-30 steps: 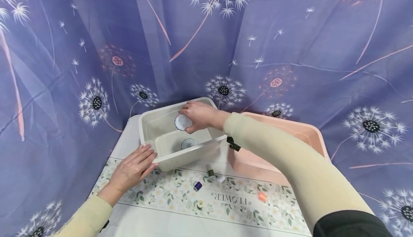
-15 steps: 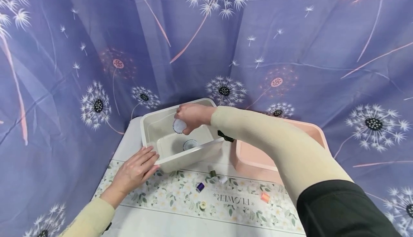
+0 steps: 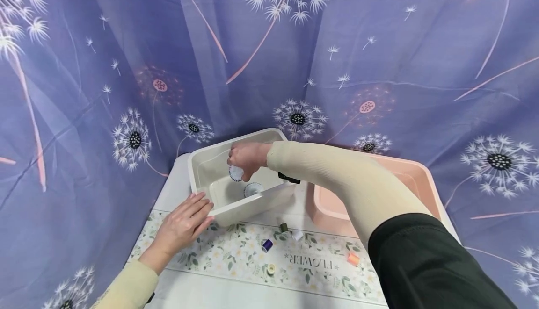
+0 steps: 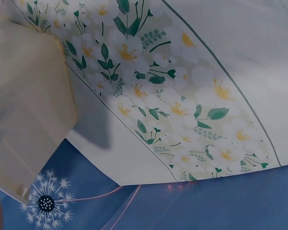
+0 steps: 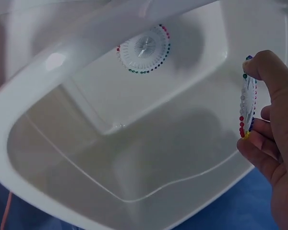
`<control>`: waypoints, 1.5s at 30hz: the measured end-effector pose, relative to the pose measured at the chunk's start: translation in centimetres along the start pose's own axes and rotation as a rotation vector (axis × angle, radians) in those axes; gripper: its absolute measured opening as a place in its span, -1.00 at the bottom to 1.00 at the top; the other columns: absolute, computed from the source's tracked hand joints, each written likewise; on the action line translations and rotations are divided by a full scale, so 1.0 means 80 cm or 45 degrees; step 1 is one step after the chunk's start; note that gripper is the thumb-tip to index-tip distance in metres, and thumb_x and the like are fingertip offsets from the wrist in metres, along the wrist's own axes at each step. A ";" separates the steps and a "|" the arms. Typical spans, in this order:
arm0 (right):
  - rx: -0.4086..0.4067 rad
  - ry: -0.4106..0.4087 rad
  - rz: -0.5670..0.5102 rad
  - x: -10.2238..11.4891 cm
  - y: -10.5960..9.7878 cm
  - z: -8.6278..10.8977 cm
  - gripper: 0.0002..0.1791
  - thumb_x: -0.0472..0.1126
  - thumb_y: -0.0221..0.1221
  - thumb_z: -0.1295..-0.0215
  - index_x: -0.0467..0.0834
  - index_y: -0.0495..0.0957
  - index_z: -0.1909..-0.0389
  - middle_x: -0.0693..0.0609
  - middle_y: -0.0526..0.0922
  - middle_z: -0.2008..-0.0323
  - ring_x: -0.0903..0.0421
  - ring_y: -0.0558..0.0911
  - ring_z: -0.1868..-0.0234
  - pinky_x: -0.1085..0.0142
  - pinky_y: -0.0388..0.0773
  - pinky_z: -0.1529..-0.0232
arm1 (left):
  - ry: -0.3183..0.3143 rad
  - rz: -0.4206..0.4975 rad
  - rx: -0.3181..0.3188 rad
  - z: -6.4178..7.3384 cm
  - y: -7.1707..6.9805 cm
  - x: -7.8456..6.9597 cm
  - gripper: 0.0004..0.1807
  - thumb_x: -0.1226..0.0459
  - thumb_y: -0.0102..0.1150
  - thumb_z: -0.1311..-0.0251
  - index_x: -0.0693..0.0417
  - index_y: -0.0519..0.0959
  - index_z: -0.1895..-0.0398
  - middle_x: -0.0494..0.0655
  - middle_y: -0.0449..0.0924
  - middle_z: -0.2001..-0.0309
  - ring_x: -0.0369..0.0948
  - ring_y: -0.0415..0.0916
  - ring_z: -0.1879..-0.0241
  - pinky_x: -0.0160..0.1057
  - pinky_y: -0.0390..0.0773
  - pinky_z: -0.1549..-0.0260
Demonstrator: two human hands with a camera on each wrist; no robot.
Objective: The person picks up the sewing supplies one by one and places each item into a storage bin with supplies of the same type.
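Observation:
My right hand (image 3: 249, 157) reaches into the cream plastic bin (image 3: 248, 211). It pinches a round wheel of pearl-headed pins (image 5: 248, 100) by its edges, thumb on one side and fingers on the opposite one. Seen from the right wrist, that wheel stands almost edge-on, its coloured heads showing. Flat on the bin's floor lies a second pin wheel (image 5: 145, 48), partly overlapped by the front rim in the head view. My left hand (image 3: 184, 221) rests on the bin's near left corner, fingers lying over the rim; the left wrist view catches only a sliver of it.
Right of the cream bin stands a pink bin (image 3: 337, 218), partly behind my right forearm. Several thread spools lie on the flowered cloth (image 3: 227, 257) in front: dark green (image 3: 284, 227), white (image 3: 297, 235), purple (image 3: 267, 245), yellow (image 3: 271, 269), orange (image 3: 353, 259). A blue curtain (image 3: 261, 98) hangs behind.
My right hand has moved left and lower inside the cream bin with the pin wheel still pinched. The left hand stays on the corner. The head view has shifted slightly.

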State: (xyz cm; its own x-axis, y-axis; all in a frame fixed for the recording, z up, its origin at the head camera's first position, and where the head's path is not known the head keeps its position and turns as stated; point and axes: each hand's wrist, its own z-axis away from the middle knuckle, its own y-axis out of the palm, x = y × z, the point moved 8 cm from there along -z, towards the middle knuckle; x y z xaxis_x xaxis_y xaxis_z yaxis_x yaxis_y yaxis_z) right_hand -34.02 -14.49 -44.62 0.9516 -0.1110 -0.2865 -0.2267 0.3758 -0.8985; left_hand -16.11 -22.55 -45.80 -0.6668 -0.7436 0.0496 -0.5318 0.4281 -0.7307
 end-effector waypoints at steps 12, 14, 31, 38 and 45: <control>0.126 -0.018 0.070 0.009 0.026 -0.017 -0.32 0.23 0.29 0.07 -0.10 0.54 -0.04 0.03 0.64 0.09 0.06 0.55 0.04 0.27 0.46 -0.09 | -0.024 0.016 0.008 0.005 -0.001 0.001 -0.55 0.01 0.02 -0.36 0.20 0.65 0.04 0.13 0.67 0.08 0.11 0.55 -0.07 -0.05 0.30 -0.34; 0.143 -0.007 0.073 0.007 0.031 -0.019 -0.32 0.24 0.31 0.07 -0.09 0.53 -0.04 0.03 0.63 0.07 0.06 0.54 0.03 0.27 0.47 -0.09 | -0.026 0.015 0.010 0.006 -0.001 0.003 -0.55 0.01 0.02 -0.36 0.19 0.65 0.04 0.13 0.67 0.08 0.11 0.55 -0.07 -0.05 0.29 -0.34; 0.282 0.029 0.034 0.004 0.055 -0.022 -0.32 0.25 0.27 -0.07 -0.08 0.47 -0.13 -0.01 0.61 0.04 0.08 0.58 0.02 0.28 0.56 -0.05 | -0.007 0.004 0.014 0.003 0.000 0.001 -0.57 0.03 0.07 -0.33 0.21 0.66 0.05 0.14 0.67 0.09 0.12 0.56 -0.06 -0.06 0.28 -0.35; 0.274 0.082 -0.092 -0.003 0.055 -0.015 -0.37 0.22 0.29 -0.06 -0.09 0.51 -0.06 0.00 0.59 0.11 0.10 0.56 0.11 0.28 0.59 0.07 | -0.010 0.004 0.027 0.000 0.002 0.000 -0.55 0.01 0.05 -0.34 0.20 0.65 0.05 0.14 0.67 0.09 0.11 0.56 -0.06 0.09 0.49 -0.13; 0.202 0.152 -0.183 -0.014 0.038 0.007 -0.30 0.27 0.30 -0.05 -0.08 0.50 -0.12 -0.02 0.58 0.09 0.08 0.55 0.07 0.25 0.56 0.02 | -0.013 0.008 0.028 0.000 0.001 0.001 -0.53 -0.01 -0.01 -0.37 0.20 0.66 0.05 0.15 0.67 0.07 0.11 0.55 -0.07 0.11 0.50 -0.12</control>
State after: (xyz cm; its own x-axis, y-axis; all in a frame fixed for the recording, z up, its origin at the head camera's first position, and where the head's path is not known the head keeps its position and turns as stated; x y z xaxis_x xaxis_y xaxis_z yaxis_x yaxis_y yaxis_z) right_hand -35.65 -12.70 -46.88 0.9383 -0.2786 -0.2050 -0.0460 0.4869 -0.8722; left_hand -16.24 -22.57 -45.84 -0.6646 -0.7462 0.0386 -0.5162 0.4212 -0.7457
